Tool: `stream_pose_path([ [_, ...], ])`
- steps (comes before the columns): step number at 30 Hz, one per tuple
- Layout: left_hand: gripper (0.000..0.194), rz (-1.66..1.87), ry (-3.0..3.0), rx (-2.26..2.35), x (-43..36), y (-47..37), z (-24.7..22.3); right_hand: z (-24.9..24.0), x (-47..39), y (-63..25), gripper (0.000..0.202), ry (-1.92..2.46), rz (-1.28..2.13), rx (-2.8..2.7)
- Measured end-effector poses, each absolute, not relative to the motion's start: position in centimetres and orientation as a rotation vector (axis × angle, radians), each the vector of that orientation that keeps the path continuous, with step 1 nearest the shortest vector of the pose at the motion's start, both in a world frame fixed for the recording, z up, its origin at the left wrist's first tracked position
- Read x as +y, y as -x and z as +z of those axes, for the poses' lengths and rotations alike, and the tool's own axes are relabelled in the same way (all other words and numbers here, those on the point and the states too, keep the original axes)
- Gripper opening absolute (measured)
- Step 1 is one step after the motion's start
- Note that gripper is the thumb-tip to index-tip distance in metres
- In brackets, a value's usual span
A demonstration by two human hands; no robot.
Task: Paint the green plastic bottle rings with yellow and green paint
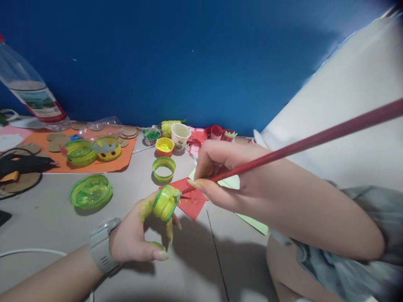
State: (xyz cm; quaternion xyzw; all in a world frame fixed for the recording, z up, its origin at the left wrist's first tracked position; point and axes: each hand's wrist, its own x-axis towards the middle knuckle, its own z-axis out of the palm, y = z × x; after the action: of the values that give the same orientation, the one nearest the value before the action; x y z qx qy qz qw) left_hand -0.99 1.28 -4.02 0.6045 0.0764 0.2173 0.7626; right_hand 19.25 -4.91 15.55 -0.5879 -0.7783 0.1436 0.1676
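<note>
My left hand point(132, 233), with a grey watch on the wrist and paint smears on the fingers, supports a plastic bottle section point(163, 204) painted yellow with green rims. Fingers seem to be inside it, and my thumb is held away. Pinched in my right hand point(225, 167) is a paintbrush point(302, 144) with a long red handle. The brush tip meets the right side of the bottle section. Just beyond lies a green-and-yellow ring point(163, 169). A yellow paint cup point(165, 147) and a green paint cup point(152, 135) stand behind it.
Red paper point(192, 207) lies beneath the brush. A green painted bottle base point(91, 193) is at left. Orange paper point(122, 161) carries painted containers and cardboard discs. Also here are a patterned paper cup point(180, 136), a black glue gun point(25, 163) and a tall bottle point(34, 92) against the blue wall.
</note>
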Motion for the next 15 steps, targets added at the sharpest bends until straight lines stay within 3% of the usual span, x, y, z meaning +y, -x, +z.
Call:
stream_pose_path([
  [15,0.077,0.487,-1.323,0.158,1.22,1.02,-4.13,15.33,-4.43,-19.32,0.005,1.729,0.477,-2.175],
])
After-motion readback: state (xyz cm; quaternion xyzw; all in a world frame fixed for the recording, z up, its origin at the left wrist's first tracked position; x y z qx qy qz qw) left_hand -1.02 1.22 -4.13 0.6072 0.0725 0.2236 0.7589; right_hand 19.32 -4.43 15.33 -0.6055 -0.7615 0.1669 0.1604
